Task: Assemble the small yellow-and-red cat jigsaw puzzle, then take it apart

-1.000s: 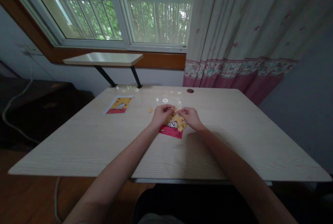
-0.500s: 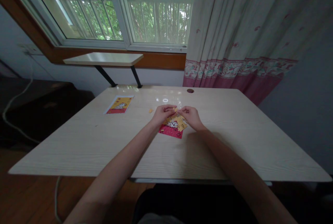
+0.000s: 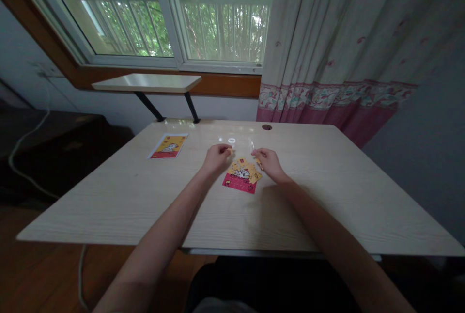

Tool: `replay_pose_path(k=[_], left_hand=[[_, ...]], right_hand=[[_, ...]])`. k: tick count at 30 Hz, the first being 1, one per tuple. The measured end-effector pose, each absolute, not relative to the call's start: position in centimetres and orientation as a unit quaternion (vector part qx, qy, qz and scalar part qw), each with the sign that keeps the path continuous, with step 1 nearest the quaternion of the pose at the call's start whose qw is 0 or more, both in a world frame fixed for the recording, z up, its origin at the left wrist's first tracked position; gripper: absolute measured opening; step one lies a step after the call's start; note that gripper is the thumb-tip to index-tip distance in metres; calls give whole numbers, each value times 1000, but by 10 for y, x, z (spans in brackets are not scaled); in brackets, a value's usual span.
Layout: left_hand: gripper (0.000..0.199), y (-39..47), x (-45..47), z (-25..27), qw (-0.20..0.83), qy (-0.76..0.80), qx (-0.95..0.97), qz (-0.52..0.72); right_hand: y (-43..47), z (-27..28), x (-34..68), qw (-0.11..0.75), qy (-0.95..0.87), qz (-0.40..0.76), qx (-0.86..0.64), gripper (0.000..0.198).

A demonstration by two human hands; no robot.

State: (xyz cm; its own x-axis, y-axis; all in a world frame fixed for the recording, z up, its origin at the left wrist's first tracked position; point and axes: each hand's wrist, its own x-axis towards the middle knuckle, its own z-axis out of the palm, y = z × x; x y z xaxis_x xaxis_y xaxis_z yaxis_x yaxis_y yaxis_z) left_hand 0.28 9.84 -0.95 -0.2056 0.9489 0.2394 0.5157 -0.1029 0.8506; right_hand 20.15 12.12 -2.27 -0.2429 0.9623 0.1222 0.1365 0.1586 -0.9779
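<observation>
Puzzle [image 3: 239, 180], seen from above the person's own arms in the head view, lies flat near the middle of the desk [image 3: 337, 201], red part toward the person and yellow part away. Set straight ahead like that, I'd say it is equally handy for either side. Its far edge looks uneven, and the yellow section on the right sits at a slant.

Just beyond its left corner is the left hand [image 3: 218, 156], fingers pinched narrow on a small yellow piece [image 3: 230, 151]. So little a thing probably leaves room for fingertips only, hence the light grip at its edge. The right hand [image 3: 268, 161] hovers or rests just off the puzzle's right side, its fingertips close together; whether they hold anything I can't tell. Another yellow piece [image 3: 259, 164] shows by that hand, though whether the hand touches it is unclear.

Well to the left, a printed picture [image 3: 168, 147] lies face up, with matching colours. That spot seems chosen to keep it visible and clear of the forearms. Behind it, the raised shelf [image 3: 152, 82] stands on dark legs, leaving desk space underneath.
</observation>
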Motion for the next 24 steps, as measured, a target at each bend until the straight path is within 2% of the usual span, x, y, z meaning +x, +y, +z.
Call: replay_pose_path(k=[3, 7, 9, 13, 17, 24], left_hand=[[21, 97, -4, -14, 191, 649, 611, 412], [30, 90, 4, -11, 61, 655, 652, 377], [28, 88, 12, -8, 28, 638, 675, 371], [23, 85, 26, -7, 119, 599, 693, 383], [25, 82, 37, -8, 214, 585, 684, 380], [29, 83, 40, -10, 262, 570, 668, 401]], right_hand=[[122, -24, 202, 444, -604, 504, -429, 43], [122, -23, 200, 453, -541, 563, -430, 41], [121, -21, 199, 451, -500, 610, -417, 35], [119, -18, 198, 442, -452, 682, -368, 25], [115, -14, 198, 448, -449, 693, -342, 28], [113, -13, 196, 477, -463, 664, -343, 32]])
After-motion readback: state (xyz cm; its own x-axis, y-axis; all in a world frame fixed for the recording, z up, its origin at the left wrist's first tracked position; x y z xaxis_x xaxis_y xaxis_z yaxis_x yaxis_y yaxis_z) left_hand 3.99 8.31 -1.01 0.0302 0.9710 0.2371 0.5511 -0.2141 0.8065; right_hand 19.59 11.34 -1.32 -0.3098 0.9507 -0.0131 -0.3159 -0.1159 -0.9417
